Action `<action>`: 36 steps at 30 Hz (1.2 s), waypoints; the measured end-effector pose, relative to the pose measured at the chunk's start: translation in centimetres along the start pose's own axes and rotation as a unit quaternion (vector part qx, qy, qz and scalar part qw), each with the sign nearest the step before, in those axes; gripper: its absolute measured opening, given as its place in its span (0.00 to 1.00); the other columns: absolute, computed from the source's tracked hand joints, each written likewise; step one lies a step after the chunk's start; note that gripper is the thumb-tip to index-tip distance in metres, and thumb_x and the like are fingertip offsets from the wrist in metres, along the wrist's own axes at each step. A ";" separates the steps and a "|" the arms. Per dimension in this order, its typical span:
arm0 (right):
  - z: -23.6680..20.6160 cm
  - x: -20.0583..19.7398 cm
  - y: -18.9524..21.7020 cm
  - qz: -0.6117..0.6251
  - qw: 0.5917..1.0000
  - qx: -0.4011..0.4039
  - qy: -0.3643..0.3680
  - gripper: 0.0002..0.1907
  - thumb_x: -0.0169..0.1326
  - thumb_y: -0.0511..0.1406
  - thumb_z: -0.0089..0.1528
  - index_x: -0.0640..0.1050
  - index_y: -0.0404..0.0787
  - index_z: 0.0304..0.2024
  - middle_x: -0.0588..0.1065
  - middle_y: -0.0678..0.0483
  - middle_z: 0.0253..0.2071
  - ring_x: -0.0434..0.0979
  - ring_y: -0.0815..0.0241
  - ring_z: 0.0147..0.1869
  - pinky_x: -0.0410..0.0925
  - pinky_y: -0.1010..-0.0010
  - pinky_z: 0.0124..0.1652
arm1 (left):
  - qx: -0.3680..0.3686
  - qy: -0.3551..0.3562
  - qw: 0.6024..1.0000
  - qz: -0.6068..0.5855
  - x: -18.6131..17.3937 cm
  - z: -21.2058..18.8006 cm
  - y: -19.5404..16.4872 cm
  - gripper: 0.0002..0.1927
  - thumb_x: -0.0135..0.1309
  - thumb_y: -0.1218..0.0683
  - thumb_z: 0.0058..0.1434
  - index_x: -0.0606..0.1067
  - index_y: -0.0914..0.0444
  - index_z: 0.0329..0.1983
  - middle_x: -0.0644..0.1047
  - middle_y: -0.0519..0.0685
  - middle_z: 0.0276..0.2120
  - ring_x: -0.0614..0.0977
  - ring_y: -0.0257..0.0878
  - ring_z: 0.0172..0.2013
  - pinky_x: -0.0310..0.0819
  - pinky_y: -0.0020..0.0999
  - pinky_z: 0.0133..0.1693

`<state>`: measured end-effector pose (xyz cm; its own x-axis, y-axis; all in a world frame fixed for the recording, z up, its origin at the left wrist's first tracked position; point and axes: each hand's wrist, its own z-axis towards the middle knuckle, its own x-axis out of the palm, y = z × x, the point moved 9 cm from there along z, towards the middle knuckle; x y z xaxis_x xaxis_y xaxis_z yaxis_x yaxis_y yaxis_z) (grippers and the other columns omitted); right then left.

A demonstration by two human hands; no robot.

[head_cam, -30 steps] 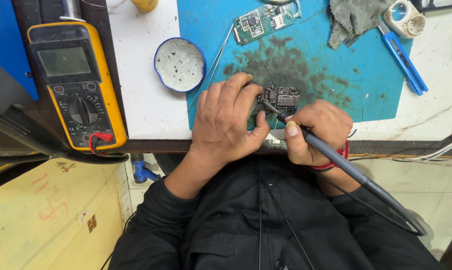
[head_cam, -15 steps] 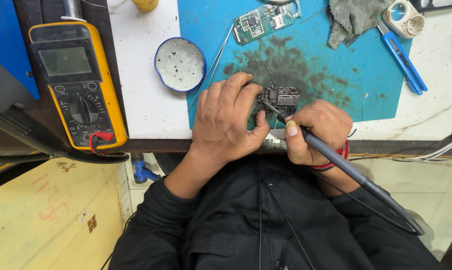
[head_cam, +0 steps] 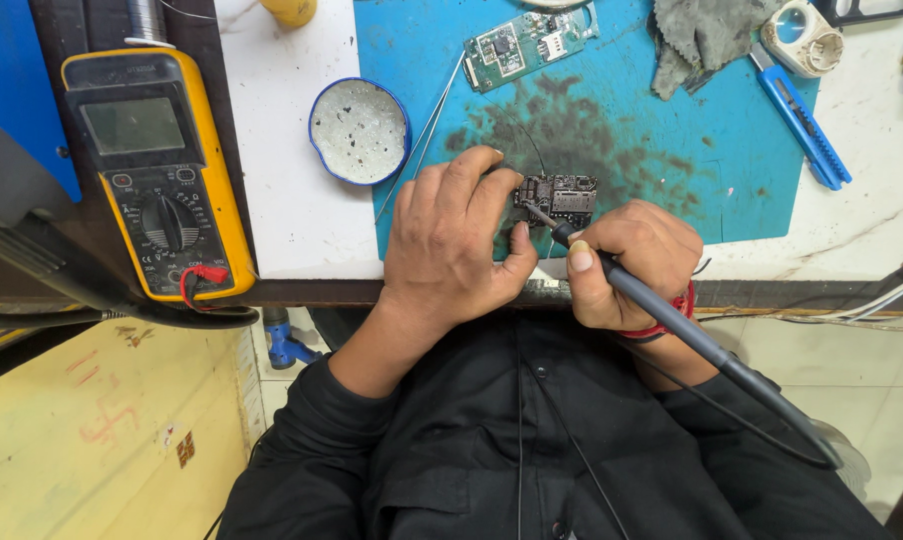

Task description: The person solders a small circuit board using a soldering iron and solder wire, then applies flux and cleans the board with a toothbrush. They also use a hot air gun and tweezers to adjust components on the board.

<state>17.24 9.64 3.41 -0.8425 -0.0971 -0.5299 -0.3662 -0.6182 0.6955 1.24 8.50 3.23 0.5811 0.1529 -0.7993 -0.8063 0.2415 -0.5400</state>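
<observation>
At the near edge of the blue mat (head_cam: 672,150), a dark soldering iron (head_cam: 662,315) is gripped in the right hand (head_cam: 627,260) with its tip on a small dark circuit board (head_cam: 557,197), which is pinched by the left hand (head_cam: 452,240), while a green circuit board (head_cam: 527,40) is seen farther back.

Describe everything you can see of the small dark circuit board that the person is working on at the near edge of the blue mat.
The small dark circuit board is roughly rectangular, crowded with tiny metallic components and shields. It lies flat on the stained blue work mat, near the bench's front edge. The left hand steadies its left side with fingertips and thumb. The metal tip of the grey-handled soldering iron, gripped pen-like in the right hand, meets its lower left part. A thin dark wire runs up from its top edge.
</observation>
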 end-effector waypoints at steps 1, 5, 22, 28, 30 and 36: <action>0.0 0.0 0.0 0.003 1.000 0.000 0.000 0.08 0.56 0.33 0.65 0.72 0.38 0.33 0.75 0.51 0.27 0.74 0.52 0.28 0.66 0.66 0.29 | 0.000 0.000 1.000 0.001 0.0 0.0 0.0 0.21 0.63 0.52 0.54 0.75 0.62 0.50 0.73 0.50 0.55 0.76 0.47 0.49 0.68 0.42 0.49; 0.0 0.1 0.1 -0.004 1.000 -0.006 0.001 0.07 0.56 0.33 0.64 0.72 0.37 0.33 0.75 0.51 0.27 0.74 0.52 0.28 0.65 0.65 0.28 | -0.001 0.001 1.000 -0.001 0.0 0.0 0.0 0.21 0.63 0.52 0.54 0.75 0.62 0.50 0.73 0.50 0.55 0.76 0.47 0.49 0.68 0.42 0.49; 0.0 -0.1 0.0 0.007 1.000 -0.002 0.001 0.08 0.56 0.33 0.65 0.72 0.37 0.34 0.75 0.50 0.27 0.74 0.52 0.28 0.66 0.65 0.28 | -0.003 0.000 1.000 0.001 0.1 0.0 -0.1 0.21 0.63 0.51 0.54 0.76 0.62 0.50 0.73 0.50 0.55 0.76 0.46 0.49 0.68 0.42 0.48; -0.2 -0.5 -0.3 0.007 1.000 0.016 -0.005 0.07 0.54 0.33 0.66 0.72 0.37 0.34 0.74 0.50 0.27 0.74 0.53 0.28 0.65 0.66 0.28 | -0.002 0.000 1.000 0.000 0.0 0.0 -0.1 0.21 0.62 0.51 0.54 0.75 0.62 0.51 0.73 0.50 0.55 0.75 0.47 0.49 0.68 0.43 0.49; -0.2 -0.4 -0.3 0.010 1.000 0.008 -0.004 0.07 0.54 0.33 0.66 0.71 0.37 0.35 0.75 0.50 0.28 0.74 0.52 0.29 0.65 0.66 0.29 | -0.003 0.001 1.000 0.000 0.0 0.0 -0.1 0.21 0.62 0.51 0.54 0.75 0.62 0.51 0.73 0.50 0.55 0.76 0.47 0.49 0.68 0.42 0.49; -0.1 -0.1 -0.3 0.009 1.000 0.005 0.001 0.07 0.55 0.32 0.65 0.72 0.37 0.33 0.74 0.50 0.26 0.73 0.52 0.27 0.65 0.65 0.28 | -0.004 0.002 1.000 0.000 -0.1 0.0 -0.1 0.21 0.62 0.51 0.54 0.75 0.62 0.51 0.73 0.50 0.55 0.76 0.47 0.49 0.68 0.42 0.49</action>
<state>17.50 9.72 3.24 -0.8483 -0.1096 -0.5180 -0.3546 -0.6088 0.7097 1.25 8.45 3.29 0.5802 0.1487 -0.8007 -0.8074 0.2337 -0.5417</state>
